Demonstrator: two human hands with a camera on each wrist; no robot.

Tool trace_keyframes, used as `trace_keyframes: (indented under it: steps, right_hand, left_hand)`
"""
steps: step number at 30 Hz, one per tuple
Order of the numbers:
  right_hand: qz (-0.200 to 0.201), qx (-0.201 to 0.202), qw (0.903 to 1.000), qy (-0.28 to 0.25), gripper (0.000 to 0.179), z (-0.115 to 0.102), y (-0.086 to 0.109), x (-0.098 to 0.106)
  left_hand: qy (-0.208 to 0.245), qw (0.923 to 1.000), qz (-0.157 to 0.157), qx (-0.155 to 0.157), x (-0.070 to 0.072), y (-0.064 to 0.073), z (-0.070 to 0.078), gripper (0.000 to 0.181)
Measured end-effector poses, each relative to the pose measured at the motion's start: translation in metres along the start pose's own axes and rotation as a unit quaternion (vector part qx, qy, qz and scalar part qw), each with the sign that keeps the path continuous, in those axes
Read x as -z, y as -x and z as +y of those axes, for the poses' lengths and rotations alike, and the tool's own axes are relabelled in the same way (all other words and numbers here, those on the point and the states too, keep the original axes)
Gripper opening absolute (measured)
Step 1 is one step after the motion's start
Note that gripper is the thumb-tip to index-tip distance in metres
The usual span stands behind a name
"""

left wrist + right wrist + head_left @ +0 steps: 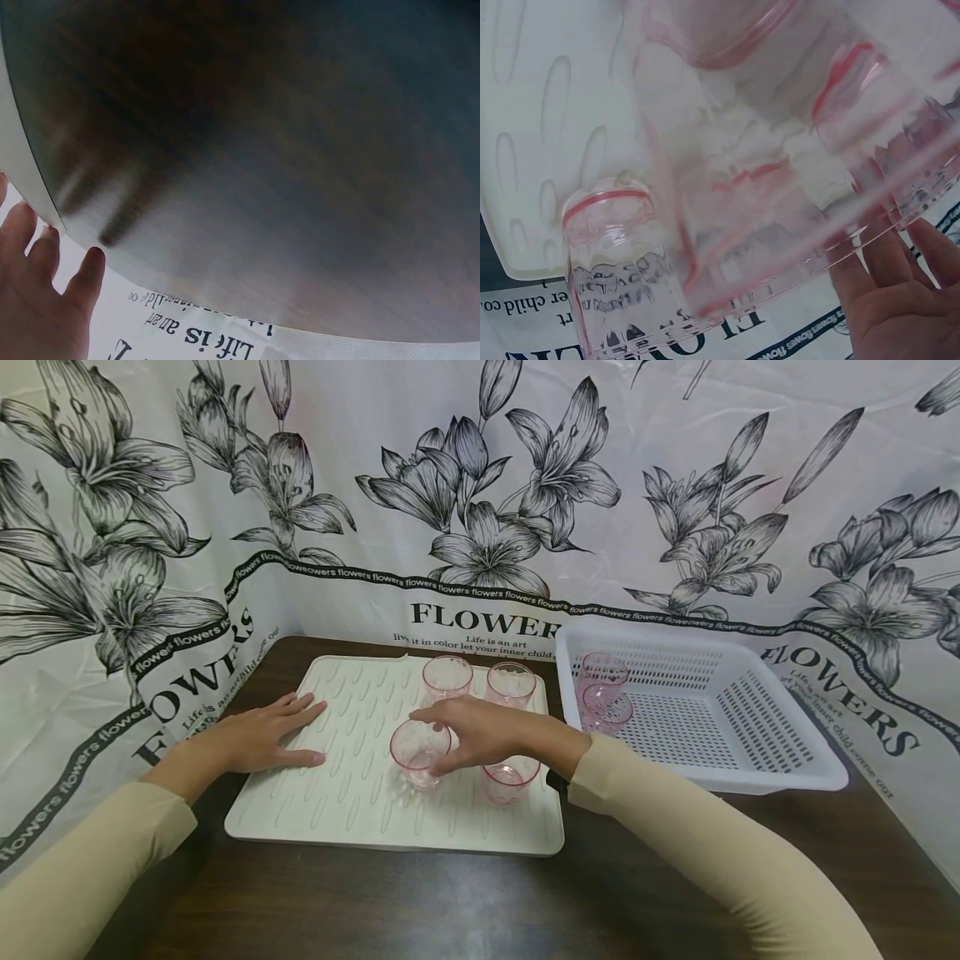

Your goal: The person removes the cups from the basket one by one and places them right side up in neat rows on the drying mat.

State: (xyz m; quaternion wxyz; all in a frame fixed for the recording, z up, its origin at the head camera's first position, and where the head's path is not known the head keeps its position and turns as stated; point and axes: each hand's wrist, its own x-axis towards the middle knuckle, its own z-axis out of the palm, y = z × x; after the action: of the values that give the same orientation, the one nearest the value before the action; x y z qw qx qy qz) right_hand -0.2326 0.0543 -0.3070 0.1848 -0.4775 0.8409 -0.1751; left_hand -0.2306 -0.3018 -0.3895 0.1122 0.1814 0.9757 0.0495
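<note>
My right hand (491, 731) holds a clear glass (411, 756) with a pink rim, thumb and fingers on its near-right side, over the middle of a white ridged drying mat (337, 777). Three matching glasses stand by this hand: one at the back (447, 675), another at back right (512, 683), and a third (508, 785) partly under the wrist. In the right wrist view the glass fills much of the picture, with fingers (892, 292) behind it. The left hand (262, 735) lies with spread fingers on the mat's left edge.
A white perforated plastic basket (817, 768) stands right of the mat, with two pink-rimmed glasses (609, 708) at its left side. Dark wooden table (337, 902) shows in front. A flower-printed curtain (337, 602) borders the back and sides.
</note>
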Motion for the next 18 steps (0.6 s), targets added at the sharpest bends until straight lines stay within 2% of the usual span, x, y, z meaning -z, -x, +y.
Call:
trace_keyframes:
  steps: [11,18]
  right_hand:
    - [-0.004,-0.011,0.9997,0.022,0.075,0.001,0.001,0.005]
    - [0.050,-0.042,0.9976,0.024,0.077,0.005,0.022,0.033]
  left_hand:
    - [0.003,1.0000,-0.002,-0.001,0.000,0.001,0.000,0.101]
    - [0.012,0.9999,0.007,-0.006,0.003,0.001,0.004,0.100]
